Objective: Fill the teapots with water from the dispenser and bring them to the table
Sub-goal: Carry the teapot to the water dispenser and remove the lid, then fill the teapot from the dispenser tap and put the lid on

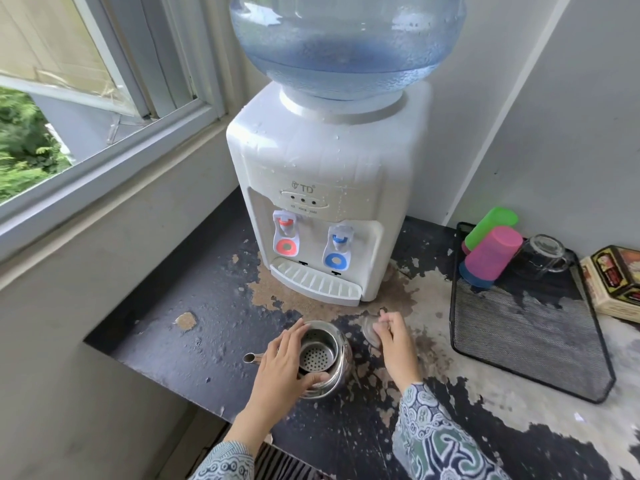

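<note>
A person stands at a worn black countertop [194, 344] whose paint has peeled away in pale patches. A white tabletop water dispenser [322, 188] sits at the back of the counter beside a window [86, 109], with a large blue water bottle [346, 39] upended on top. The dispenser has a red tap [286, 233] on its left, a blue tap [338, 247] on its right, and a slotted drip tray [317, 284] below them.

A stainless steel teapot [323, 358] stands on the counter in front of the dispenser, apart from the drip tray. It is open at the top, showing a perforated metal strainer basket [316, 356] inside, and its spout [251, 358] points left.

The left hand [282, 367] grips the teapot's left side, fingers curled over the rim and thumb pressed against the near wall. The right hand [394, 344] rests just right of the teapot, fingers closed on the teapot lid [370, 330], which touches or hovers just over the counter; I cannot tell which. Both sleeves are patterned.

To the right, a black mesh tray [519, 362] holds overturned plastic cups, green [490, 226], pink [493, 252] and blue [475, 277], beside a glass mug [542, 256]. A printed box [614, 282] lies at the far right edge.
</note>
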Available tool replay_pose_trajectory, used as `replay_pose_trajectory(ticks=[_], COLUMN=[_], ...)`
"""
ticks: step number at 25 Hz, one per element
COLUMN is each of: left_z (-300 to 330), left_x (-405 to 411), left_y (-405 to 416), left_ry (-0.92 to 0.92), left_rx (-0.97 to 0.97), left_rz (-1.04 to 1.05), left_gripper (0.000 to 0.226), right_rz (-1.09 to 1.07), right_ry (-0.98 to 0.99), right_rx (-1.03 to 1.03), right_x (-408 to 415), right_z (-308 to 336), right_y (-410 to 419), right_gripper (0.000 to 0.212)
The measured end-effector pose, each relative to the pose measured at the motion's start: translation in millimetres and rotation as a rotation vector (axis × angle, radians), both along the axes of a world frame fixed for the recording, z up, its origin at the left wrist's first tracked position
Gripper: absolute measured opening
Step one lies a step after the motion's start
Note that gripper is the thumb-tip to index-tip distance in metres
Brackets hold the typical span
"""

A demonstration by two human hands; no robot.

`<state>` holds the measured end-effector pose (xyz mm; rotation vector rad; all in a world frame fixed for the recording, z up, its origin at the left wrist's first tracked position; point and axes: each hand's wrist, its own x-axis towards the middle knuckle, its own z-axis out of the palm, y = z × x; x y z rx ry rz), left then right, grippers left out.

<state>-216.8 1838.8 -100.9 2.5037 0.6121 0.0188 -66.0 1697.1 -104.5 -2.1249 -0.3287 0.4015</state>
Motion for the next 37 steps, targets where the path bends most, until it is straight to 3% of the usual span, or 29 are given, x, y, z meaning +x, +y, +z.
replay_pose_trajectory(ticks=[4,8,12,14,17,19,23,26,30,33,37], left_z=[-2.0,-3.6,-6.6,-9.6,-13.7,-13.2,-9.6,-3.6,10.7,21.9,23.2], left_x=[-0.1,0.6,-14.8,-34.0,-55.2,-58.4,-52.5,-45.0,-25.9,-5.1,20.3], left_y=[2.0,0.4,-4.7,-14.0,-35.1,-39.2,-23.5,-4.6,31.5,55.5,90.2], left_ry=[-0.007,-0.021,-0.174,-0.265,-0.311,-0.295,-0.246,-0.269,-0.294,-0.344,-0.359], left_rx=[-0.053,-0.043,-0.019,0.004,-0.116,-0.304,-0.597,-0.645,-0.693,-0.729,-0.670], left_rz=[0.032,0.038,0.055,0.200,0.511,0.573,0.483,0.459,0.408,0.343,0.235], left_gripper=[0.111,0.100,0.079,0.073,0.073,0.079,0.085,0.084,0.106,0.108,0.113], right_rz=[0.169,0.212,0.529,0.602,0.552,0.525,0.449,0.378,0.296,0.253,0.119], right_ry=[-0.041,-0.108,0.083,0.170,0.192,0.181,0.162,0.185,0.248,0.240,0.252], right_rx=[-0.147,-0.021,0.112,0.125,0.164,0.182,0.182,0.203,0.248,0.283,0.329], right_x=[-5.6,-7.6,-18.6,-22.4,-29.6,-34.9,-37.2,-34.0,-23.6,-19.7,-12.7], right_z=[-25.4,-15.5,15.0,12.0,-3.8,-6.5,-2.9,5.2,23.1,34.4,45.8], right_y=[-16.7,-8.4,14.2,20.2,17.5,15.5,21.7,36.0,68.1,97.7,131.5], right_gripper=[0.015,0.012,0.020,0.031,0.039,0.042,0.034,0.032,0.029,0.031,0.029])
